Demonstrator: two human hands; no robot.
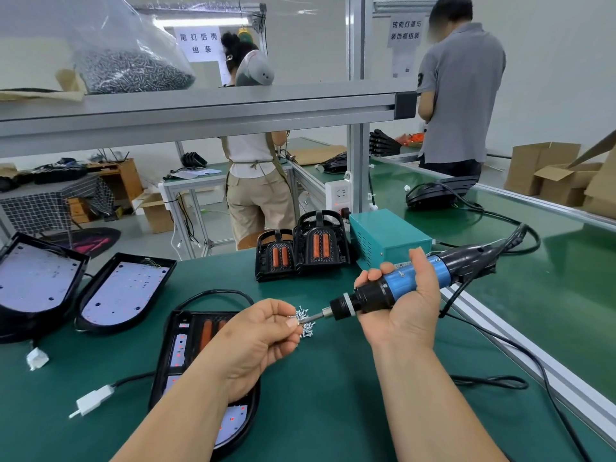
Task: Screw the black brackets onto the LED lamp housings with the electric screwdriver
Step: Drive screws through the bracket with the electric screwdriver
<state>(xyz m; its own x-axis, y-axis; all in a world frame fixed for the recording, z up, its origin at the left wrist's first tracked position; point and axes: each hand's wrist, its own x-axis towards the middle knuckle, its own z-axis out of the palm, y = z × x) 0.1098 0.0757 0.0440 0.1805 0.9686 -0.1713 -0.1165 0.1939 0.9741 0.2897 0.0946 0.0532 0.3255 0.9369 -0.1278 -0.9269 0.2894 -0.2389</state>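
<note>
- Fingers of the right hand [406, 311] wrap the electric screwdriver [395, 288], held level above the green tabletop [333, 395].
- Fingers of the left hand [263, 335] pinch a screw [297, 320] at its bit, over loose screws [308, 328].
- An LED lamp housing [180, 348] lies beneath the left forearm.

White paper sign [199, 43], upper middle, two lines: "尾灯后壳 / 组装". Second paper sign [405, 30], upper right, two lines: "转向灯罩与 / 装饰框组装". Small sheet [402, 63] just below it: print too small to read.
</note>
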